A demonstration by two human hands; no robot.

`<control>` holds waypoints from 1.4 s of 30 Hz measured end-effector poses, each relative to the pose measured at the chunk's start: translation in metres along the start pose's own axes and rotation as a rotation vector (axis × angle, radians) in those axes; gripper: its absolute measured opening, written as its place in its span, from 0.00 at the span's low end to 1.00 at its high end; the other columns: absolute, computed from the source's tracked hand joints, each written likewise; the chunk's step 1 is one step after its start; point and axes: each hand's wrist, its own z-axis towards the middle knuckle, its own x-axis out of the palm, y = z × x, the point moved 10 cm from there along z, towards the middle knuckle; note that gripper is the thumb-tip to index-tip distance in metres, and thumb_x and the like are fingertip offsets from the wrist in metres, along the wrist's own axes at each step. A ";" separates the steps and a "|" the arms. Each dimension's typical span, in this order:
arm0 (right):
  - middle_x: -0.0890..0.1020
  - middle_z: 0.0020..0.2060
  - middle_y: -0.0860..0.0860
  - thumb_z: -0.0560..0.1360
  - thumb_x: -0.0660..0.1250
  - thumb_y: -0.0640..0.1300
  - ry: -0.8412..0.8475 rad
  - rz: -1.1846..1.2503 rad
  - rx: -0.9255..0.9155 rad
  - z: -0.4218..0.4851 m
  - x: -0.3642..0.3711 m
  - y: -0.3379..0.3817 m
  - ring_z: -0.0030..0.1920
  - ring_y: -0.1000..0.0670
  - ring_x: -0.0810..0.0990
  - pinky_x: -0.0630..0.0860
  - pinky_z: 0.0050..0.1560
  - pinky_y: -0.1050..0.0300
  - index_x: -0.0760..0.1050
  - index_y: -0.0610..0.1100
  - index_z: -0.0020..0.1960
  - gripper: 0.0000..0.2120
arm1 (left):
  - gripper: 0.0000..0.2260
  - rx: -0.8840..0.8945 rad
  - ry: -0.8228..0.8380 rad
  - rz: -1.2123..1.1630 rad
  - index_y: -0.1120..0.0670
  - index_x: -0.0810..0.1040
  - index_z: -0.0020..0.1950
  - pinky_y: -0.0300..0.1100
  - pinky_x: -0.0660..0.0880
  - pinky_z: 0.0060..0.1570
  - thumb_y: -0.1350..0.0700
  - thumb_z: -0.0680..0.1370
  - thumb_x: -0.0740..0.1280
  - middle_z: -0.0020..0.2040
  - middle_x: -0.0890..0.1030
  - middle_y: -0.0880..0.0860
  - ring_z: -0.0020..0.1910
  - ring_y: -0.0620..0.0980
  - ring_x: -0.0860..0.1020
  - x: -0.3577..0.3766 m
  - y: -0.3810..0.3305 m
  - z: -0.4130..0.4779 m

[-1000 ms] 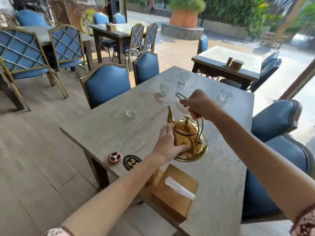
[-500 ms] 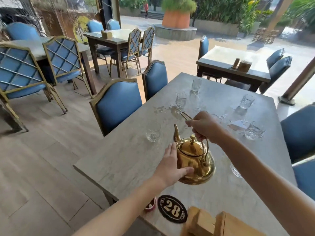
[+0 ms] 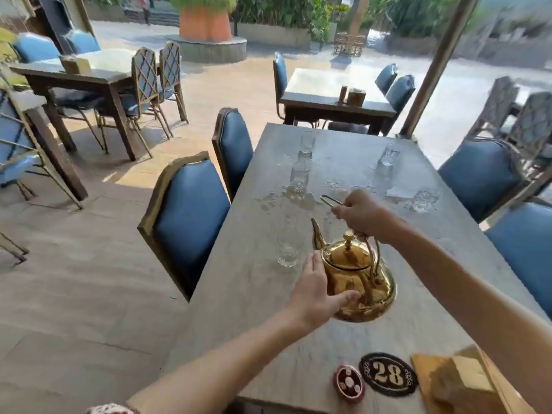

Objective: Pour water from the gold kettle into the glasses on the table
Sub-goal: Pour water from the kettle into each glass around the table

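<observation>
Spout [image 3: 316,234] of the gold kettle [image 3: 355,282] has edged just beside the nearest glass [image 3: 289,253], right hand [image 3: 363,215] gripping its handle [image 3: 331,201], left hand [image 3: 316,291] flat on its side, so pouring looks imminent.

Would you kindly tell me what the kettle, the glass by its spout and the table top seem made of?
The kettle looks like polished gold-coloured metal, perhaps brass: its belly mirrors the surroundings. The glass seems clear glass or plastic: the surface beneath shows through it. The table top looks like matte grey veined stone, possibly laminate.
</observation>
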 end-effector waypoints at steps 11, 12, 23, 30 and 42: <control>0.71 0.29 0.46 0.79 0.63 0.42 -0.235 0.083 0.315 -0.043 0.023 0.039 0.26 0.51 0.70 0.68 0.25 0.59 0.75 0.26 0.56 0.17 | 0.45 0.269 0.262 0.026 0.59 0.60 0.77 0.48 0.65 0.74 0.38 0.69 0.74 0.73 0.68 0.56 0.72 0.53 0.66 -0.059 0.025 -0.016; 0.71 0.29 0.46 0.79 0.63 0.42 -0.250 0.073 0.342 -0.045 0.027 0.040 0.26 0.51 0.70 0.68 0.25 0.59 0.75 0.27 0.55 0.16 | 0.44 0.296 0.290 0.025 0.58 0.62 0.76 0.46 0.66 0.73 0.38 0.68 0.74 0.71 0.69 0.55 0.70 0.51 0.68 -0.063 0.028 -0.018; 0.77 0.30 0.44 0.77 0.65 0.47 -0.352 -0.028 0.607 -0.033 0.063 0.058 0.31 0.46 0.76 0.76 0.36 0.48 0.78 0.37 0.43 0.13 | 0.38 0.352 0.561 -0.044 0.55 0.67 0.68 0.42 0.72 0.66 0.41 0.66 0.78 0.63 0.74 0.52 0.64 0.48 0.73 -0.108 0.074 -0.002; 0.74 0.27 0.45 0.79 0.63 0.44 -0.416 -0.038 0.771 -0.018 0.078 0.081 0.25 0.48 0.73 0.72 0.27 0.56 0.70 0.40 0.36 0.14 | 0.38 0.446 0.768 -0.006 0.55 0.67 0.72 0.44 0.70 0.69 0.43 0.68 0.77 0.66 0.73 0.53 0.66 0.49 0.71 -0.128 0.086 0.024; 0.80 0.37 0.39 0.78 0.63 0.43 -0.454 0.035 1.095 0.012 0.087 0.114 0.30 0.47 0.74 0.71 0.25 0.57 0.74 0.31 0.55 0.14 | 0.25 0.501 1.190 0.080 0.55 0.72 0.64 0.46 0.78 0.58 0.42 0.74 0.71 0.59 0.80 0.54 0.58 0.52 0.80 -0.180 0.094 0.064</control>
